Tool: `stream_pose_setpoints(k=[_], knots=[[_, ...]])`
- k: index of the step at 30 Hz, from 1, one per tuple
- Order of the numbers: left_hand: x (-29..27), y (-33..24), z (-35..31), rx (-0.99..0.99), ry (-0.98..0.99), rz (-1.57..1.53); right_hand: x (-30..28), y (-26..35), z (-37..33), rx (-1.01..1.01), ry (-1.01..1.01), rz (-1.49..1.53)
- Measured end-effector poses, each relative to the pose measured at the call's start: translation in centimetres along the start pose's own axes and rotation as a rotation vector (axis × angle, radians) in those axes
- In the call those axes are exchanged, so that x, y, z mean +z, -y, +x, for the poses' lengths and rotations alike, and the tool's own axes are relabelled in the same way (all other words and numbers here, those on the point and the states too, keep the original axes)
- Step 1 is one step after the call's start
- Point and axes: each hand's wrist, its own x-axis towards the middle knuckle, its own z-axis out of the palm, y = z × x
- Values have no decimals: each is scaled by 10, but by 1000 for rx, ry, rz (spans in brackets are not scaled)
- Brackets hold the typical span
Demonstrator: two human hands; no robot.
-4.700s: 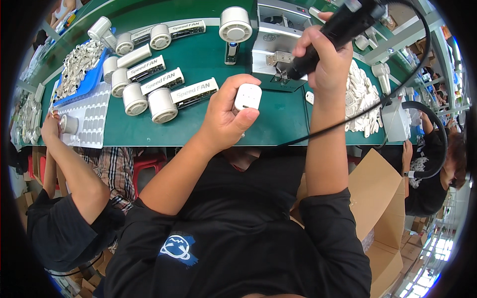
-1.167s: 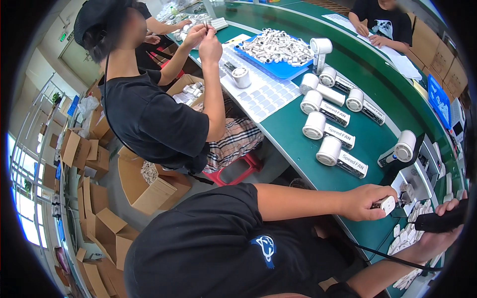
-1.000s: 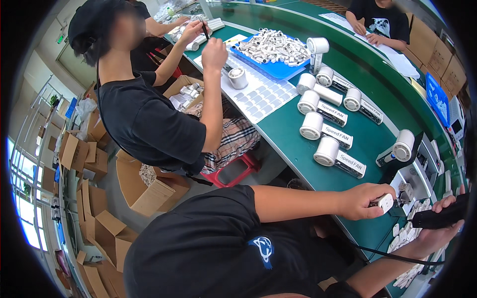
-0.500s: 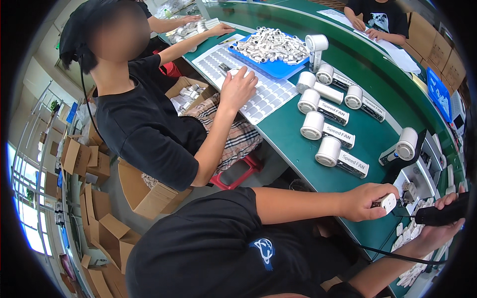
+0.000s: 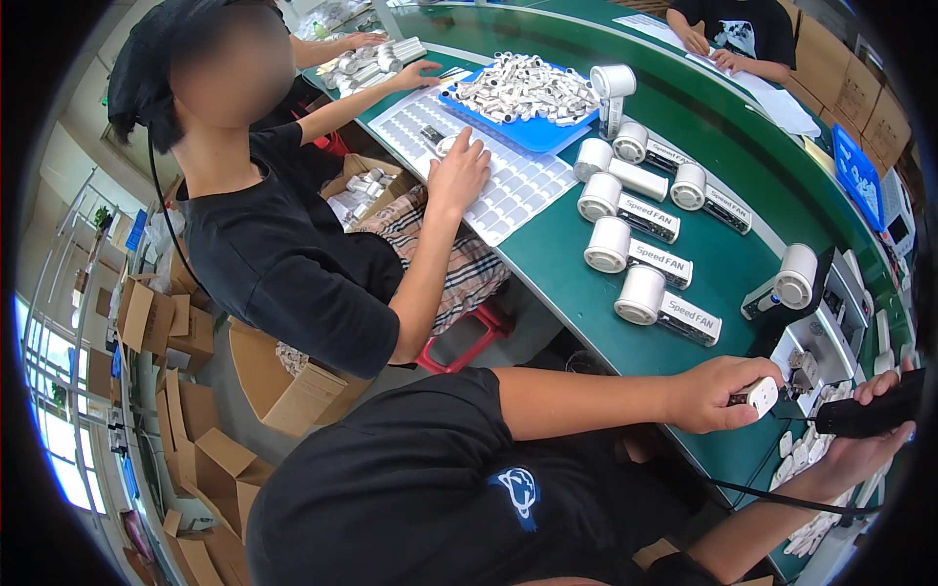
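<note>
Broadly, taking the left hand (image 5: 721, 396) as the clock's centre, one open carton (image 5: 293, 376) is standing near nine o'clock, and one seated co-worker (image 5: 293, 244) is leaning in from ten, a palm covering most of a white object on a patterned sheet (image 5: 528, 186). Toward eleven, one blue tray (image 5: 567, 139) is bearing small white parts (image 5: 523, 88), overlapping too much to count; six white fans (image 5: 642, 296) are lying on the green surface (image 5: 576, 293), while a seventh fan (image 5: 613, 83) is standing beside the tray. The left hand itself is pinching one white-ended piece (image 5: 762, 393) between thumb and curled fingers, the fist hiding its body. An eighth fan (image 5: 794, 278) is standing at one o'clock, and one silvery machine (image 5: 826, 337) is sitting at two, its details hard to make out. Between four and five, flat white parts (image 5: 806, 454) are heaping up, partly hidden by the right forearm. Between three and four, the right hand (image 5: 870, 444) is wrapping round one black tool (image 5: 865, 412), whose rear is vanishing into the dark rim; its thin tip is pointing at the piece, though I cannot tell whether they are touching.
</note>
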Motion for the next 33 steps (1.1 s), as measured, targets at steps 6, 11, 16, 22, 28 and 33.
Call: stream_pose_setpoints(k=[6,11,16,22,28,33], knots=[[6,-3,1,-35,28,-45,-15,4,1,15,-3,30],[6,-6,2,-115,85,-31,-29,13,2,118,-75,162],[3,4,-11,-159,-24,-156,24,0,6,4,-31,88],[3,4,-1,-84,-34,-159,50,2,11,-25,-151,214],[6,4,-1,-61,-39,-128,37,-15,12,-41,-142,86],[5,2,-1,-46,-41,-128,31,-30,4,-18,-112,162]])
